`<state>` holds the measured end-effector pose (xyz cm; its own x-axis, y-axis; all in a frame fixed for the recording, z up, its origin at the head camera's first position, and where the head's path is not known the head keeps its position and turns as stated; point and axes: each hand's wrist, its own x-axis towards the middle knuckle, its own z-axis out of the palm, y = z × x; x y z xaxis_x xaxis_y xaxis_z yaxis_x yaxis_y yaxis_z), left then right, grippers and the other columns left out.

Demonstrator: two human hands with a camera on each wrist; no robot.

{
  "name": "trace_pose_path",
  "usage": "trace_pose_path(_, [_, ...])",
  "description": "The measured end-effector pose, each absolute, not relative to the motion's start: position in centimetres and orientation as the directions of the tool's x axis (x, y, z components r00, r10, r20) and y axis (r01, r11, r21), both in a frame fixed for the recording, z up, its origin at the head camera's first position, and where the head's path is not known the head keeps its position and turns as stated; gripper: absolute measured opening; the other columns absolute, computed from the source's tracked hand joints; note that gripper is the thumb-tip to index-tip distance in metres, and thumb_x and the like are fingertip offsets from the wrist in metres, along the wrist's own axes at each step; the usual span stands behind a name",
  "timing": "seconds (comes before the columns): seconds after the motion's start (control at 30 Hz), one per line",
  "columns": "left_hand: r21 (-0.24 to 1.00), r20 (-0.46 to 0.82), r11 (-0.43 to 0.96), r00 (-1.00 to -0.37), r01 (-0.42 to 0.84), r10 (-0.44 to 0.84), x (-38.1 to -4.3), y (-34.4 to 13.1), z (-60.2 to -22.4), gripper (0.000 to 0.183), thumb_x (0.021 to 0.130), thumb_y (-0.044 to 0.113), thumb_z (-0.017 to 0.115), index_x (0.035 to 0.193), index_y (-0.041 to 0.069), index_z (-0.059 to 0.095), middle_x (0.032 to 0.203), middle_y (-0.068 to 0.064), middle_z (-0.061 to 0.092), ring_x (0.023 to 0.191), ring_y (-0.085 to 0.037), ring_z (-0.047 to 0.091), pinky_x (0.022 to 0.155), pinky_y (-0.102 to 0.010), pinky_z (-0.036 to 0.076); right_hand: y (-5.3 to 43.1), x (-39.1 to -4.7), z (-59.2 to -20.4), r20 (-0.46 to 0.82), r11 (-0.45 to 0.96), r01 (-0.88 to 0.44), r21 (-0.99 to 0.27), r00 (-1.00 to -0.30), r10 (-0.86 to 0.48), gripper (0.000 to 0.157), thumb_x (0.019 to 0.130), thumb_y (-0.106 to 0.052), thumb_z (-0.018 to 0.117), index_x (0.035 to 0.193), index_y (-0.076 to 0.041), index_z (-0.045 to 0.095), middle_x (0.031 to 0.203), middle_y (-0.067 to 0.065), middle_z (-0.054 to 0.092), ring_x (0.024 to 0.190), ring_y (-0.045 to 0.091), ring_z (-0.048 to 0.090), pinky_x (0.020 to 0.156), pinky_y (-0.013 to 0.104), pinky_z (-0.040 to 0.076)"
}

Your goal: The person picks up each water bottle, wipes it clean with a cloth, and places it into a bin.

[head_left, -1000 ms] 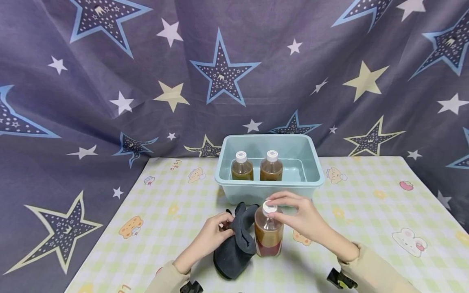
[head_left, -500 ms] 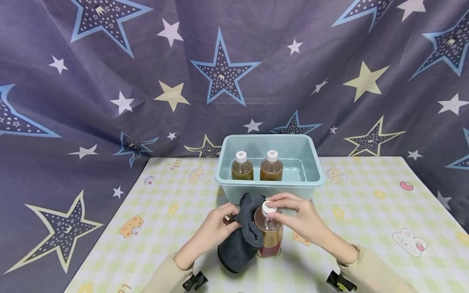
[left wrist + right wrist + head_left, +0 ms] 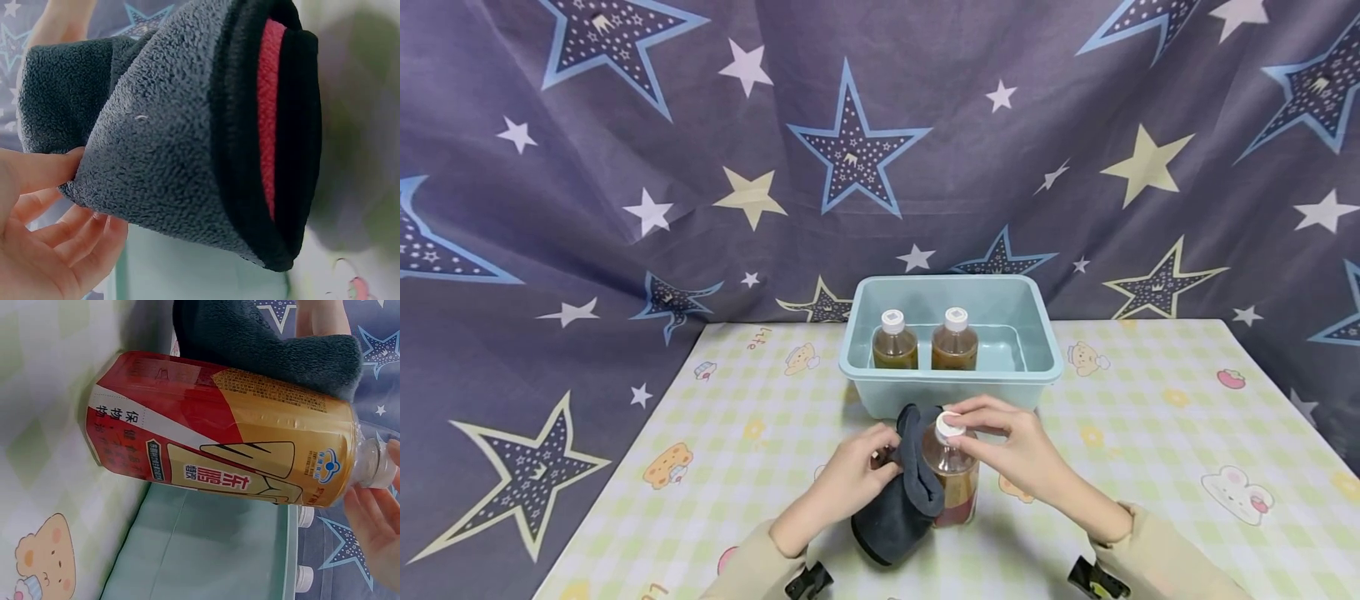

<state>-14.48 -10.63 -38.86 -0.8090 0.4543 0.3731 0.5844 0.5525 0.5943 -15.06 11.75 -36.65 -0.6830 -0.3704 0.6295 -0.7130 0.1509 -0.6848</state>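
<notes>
A clear bottle (image 3: 225, 431) with a red and gold label and a white cap (image 3: 950, 425) stands upright on the table in front of the bin. My right hand (image 3: 1011, 437) pinches its cap from the right. Against the bottle's left side lies a folded dark grey fleecy cloth (image 3: 891, 518), overlapping part of the label in the head view. Thumb and fingers of my left hand (image 3: 853, 475) pinch this cloth (image 3: 162, 125). Its black border and a strip of pinkish red show inside the fold in the left wrist view.
Behind the bottle stands a light blue plastic bin (image 3: 955, 387). Two white-capped bottles, one on the left (image 3: 895, 343) and one in the middle (image 3: 955, 343), stand in it. A checked cloth (image 3: 1150, 500) covers the table, and a star-patterned curtain (image 3: 1000, 192) hangs behind.
My left hand has moved right with the grey cloth, bringing it against the bottle and over part of its label. My right hand and the bottle have hardly moved.
</notes>
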Motion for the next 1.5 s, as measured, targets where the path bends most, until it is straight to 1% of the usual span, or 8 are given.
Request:
trace_pose_path(0.2, [0.584,0.329,0.587,-0.824,0.561,0.460,-14.6,-10.6,-39.9,0.019,0.073,0.000,0.065,0.075,0.014,0.052,0.071,0.005,0.045,0.063,-0.009,0.044,0.055,-0.019,0.036,11.7,-14.9,-36.6,0.621,0.156,-0.704,-0.693,-0.692,-0.368,0.020,0.074,0.000,0.067,0.094,-0.002,0.067,0.100,0.008,0.061,0.089,0.011,0.059,0.077,0.025,0.047])
trace_pose_path(0.4, [0.576,0.298,0.611,-0.836,0.542,0.461,-14.7,-10.7,-40.8,0.017,0.074,0.003,0.065,0.075,0.015,0.052,0.072,0.005,0.047,0.063,-0.009,0.045,0.057,-0.019,0.037,11.7,-14.8,-36.6,0.608,0.162,-0.693,-0.702,-0.702,-0.371,0.020,0.075,-0.001,0.067,0.094,-0.004,0.067,0.102,0.008,0.061,0.089,0.012,0.059,0.077,0.026,0.047])
trace_pose_path(0.67, [0.580,0.236,0.631,-0.848,0.515,0.475,-15.2,-10.6,-42.1,0.017,0.073,0.001,0.062,0.075,0.014,0.051,0.072,0.004,0.047,0.063,-0.008,0.045,0.056,-0.019,0.037,11.7,-14.7,-36.6,0.600,0.152,-0.681,-0.717,-0.713,-0.363,0.019,0.075,-0.001,0.066,0.093,-0.004,0.067,0.102,0.008,0.061,0.089,0.011,0.059,0.077,0.026,0.047])
trace_pose_path(0.97, [0.561,0.167,0.658,-0.847,0.502,0.504,-16.0,-10.6,-43.9,0.017,0.072,-0.001,0.063,0.075,0.009,0.049,0.068,0.002,0.045,0.060,-0.008,0.042,0.053,-0.019,0.034,11.6,-14.7,-36.6,0.600,0.123,-0.675,-0.727,-0.713,-0.363,0.019,0.075,0.000,0.066,0.093,-0.002,0.067,0.102,0.010,0.061,0.089,0.012,0.059,0.078,0.026,0.047])
trace_pose_path(1.2, [0.543,0.167,0.668,-0.845,0.509,0.509,-16.1,-10.6,-44.4,0.018,0.071,0.000,0.062,0.072,0.011,0.048,0.065,0.001,0.044,0.056,-0.005,0.038,0.051,-0.018,0.032,11.6,-14.7,-36.6,0.591,0.120,-0.665,-0.737,-0.720,-0.363,0.018,0.076,-0.001,0.065,0.094,-0.003,0.067,0.103,0.009,0.061,0.089,0.012,0.059,0.078,0.027,0.047])
trace_pose_path(1.5, [0.560,0.186,0.657,-0.849,0.505,0.494,-16.0,-10.8,-44.5,0.017,0.071,-0.001,0.063,0.075,0.011,0.052,0.068,0.002,0.047,0.058,-0.005,0.041,0.052,-0.018,0.034,11.6,-14.7,-36.7,0.599,0.117,-0.674,-0.729,-0.712,-0.366,0.018,0.075,0.000,0.065,0.093,-0.003,0.067,0.103,0.010,0.060,0.090,0.012,0.059,0.078,0.027,0.047])
